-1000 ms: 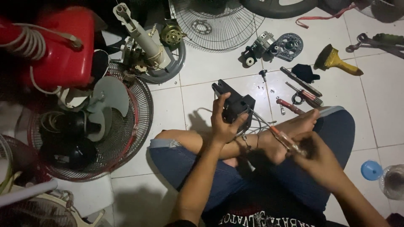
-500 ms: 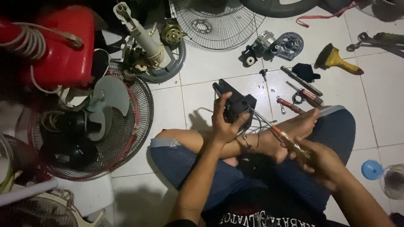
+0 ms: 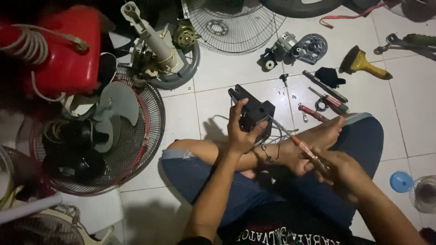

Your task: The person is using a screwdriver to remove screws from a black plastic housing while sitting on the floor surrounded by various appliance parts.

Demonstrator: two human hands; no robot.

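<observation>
I sit cross-legged on a white tiled floor. My left hand (image 3: 241, 131) grips a black boxy fan motor housing (image 3: 253, 110) with thin wires hanging beneath it, held above my crossed shins. My right hand (image 3: 338, 170) is closed around the handle of a screwdriver (image 3: 299, 144) with a reddish grip. Its metal shaft points up and left, and the tip touches the right side of the housing.
Fan parts surround me: a wire fan guard with grey blades (image 3: 97, 136) at left, a red fan base (image 3: 68, 50), a white stand pole (image 3: 152, 38), another guard (image 3: 231, 22) at the back. Pliers and screwdrivers (image 3: 327, 97), a yellow-handled brush (image 3: 363, 63) and a blue cap (image 3: 401, 181) lie to the right.
My right hand has shifted slightly down and right with the screwdriver. The left hand and housing stay almost still.
</observation>
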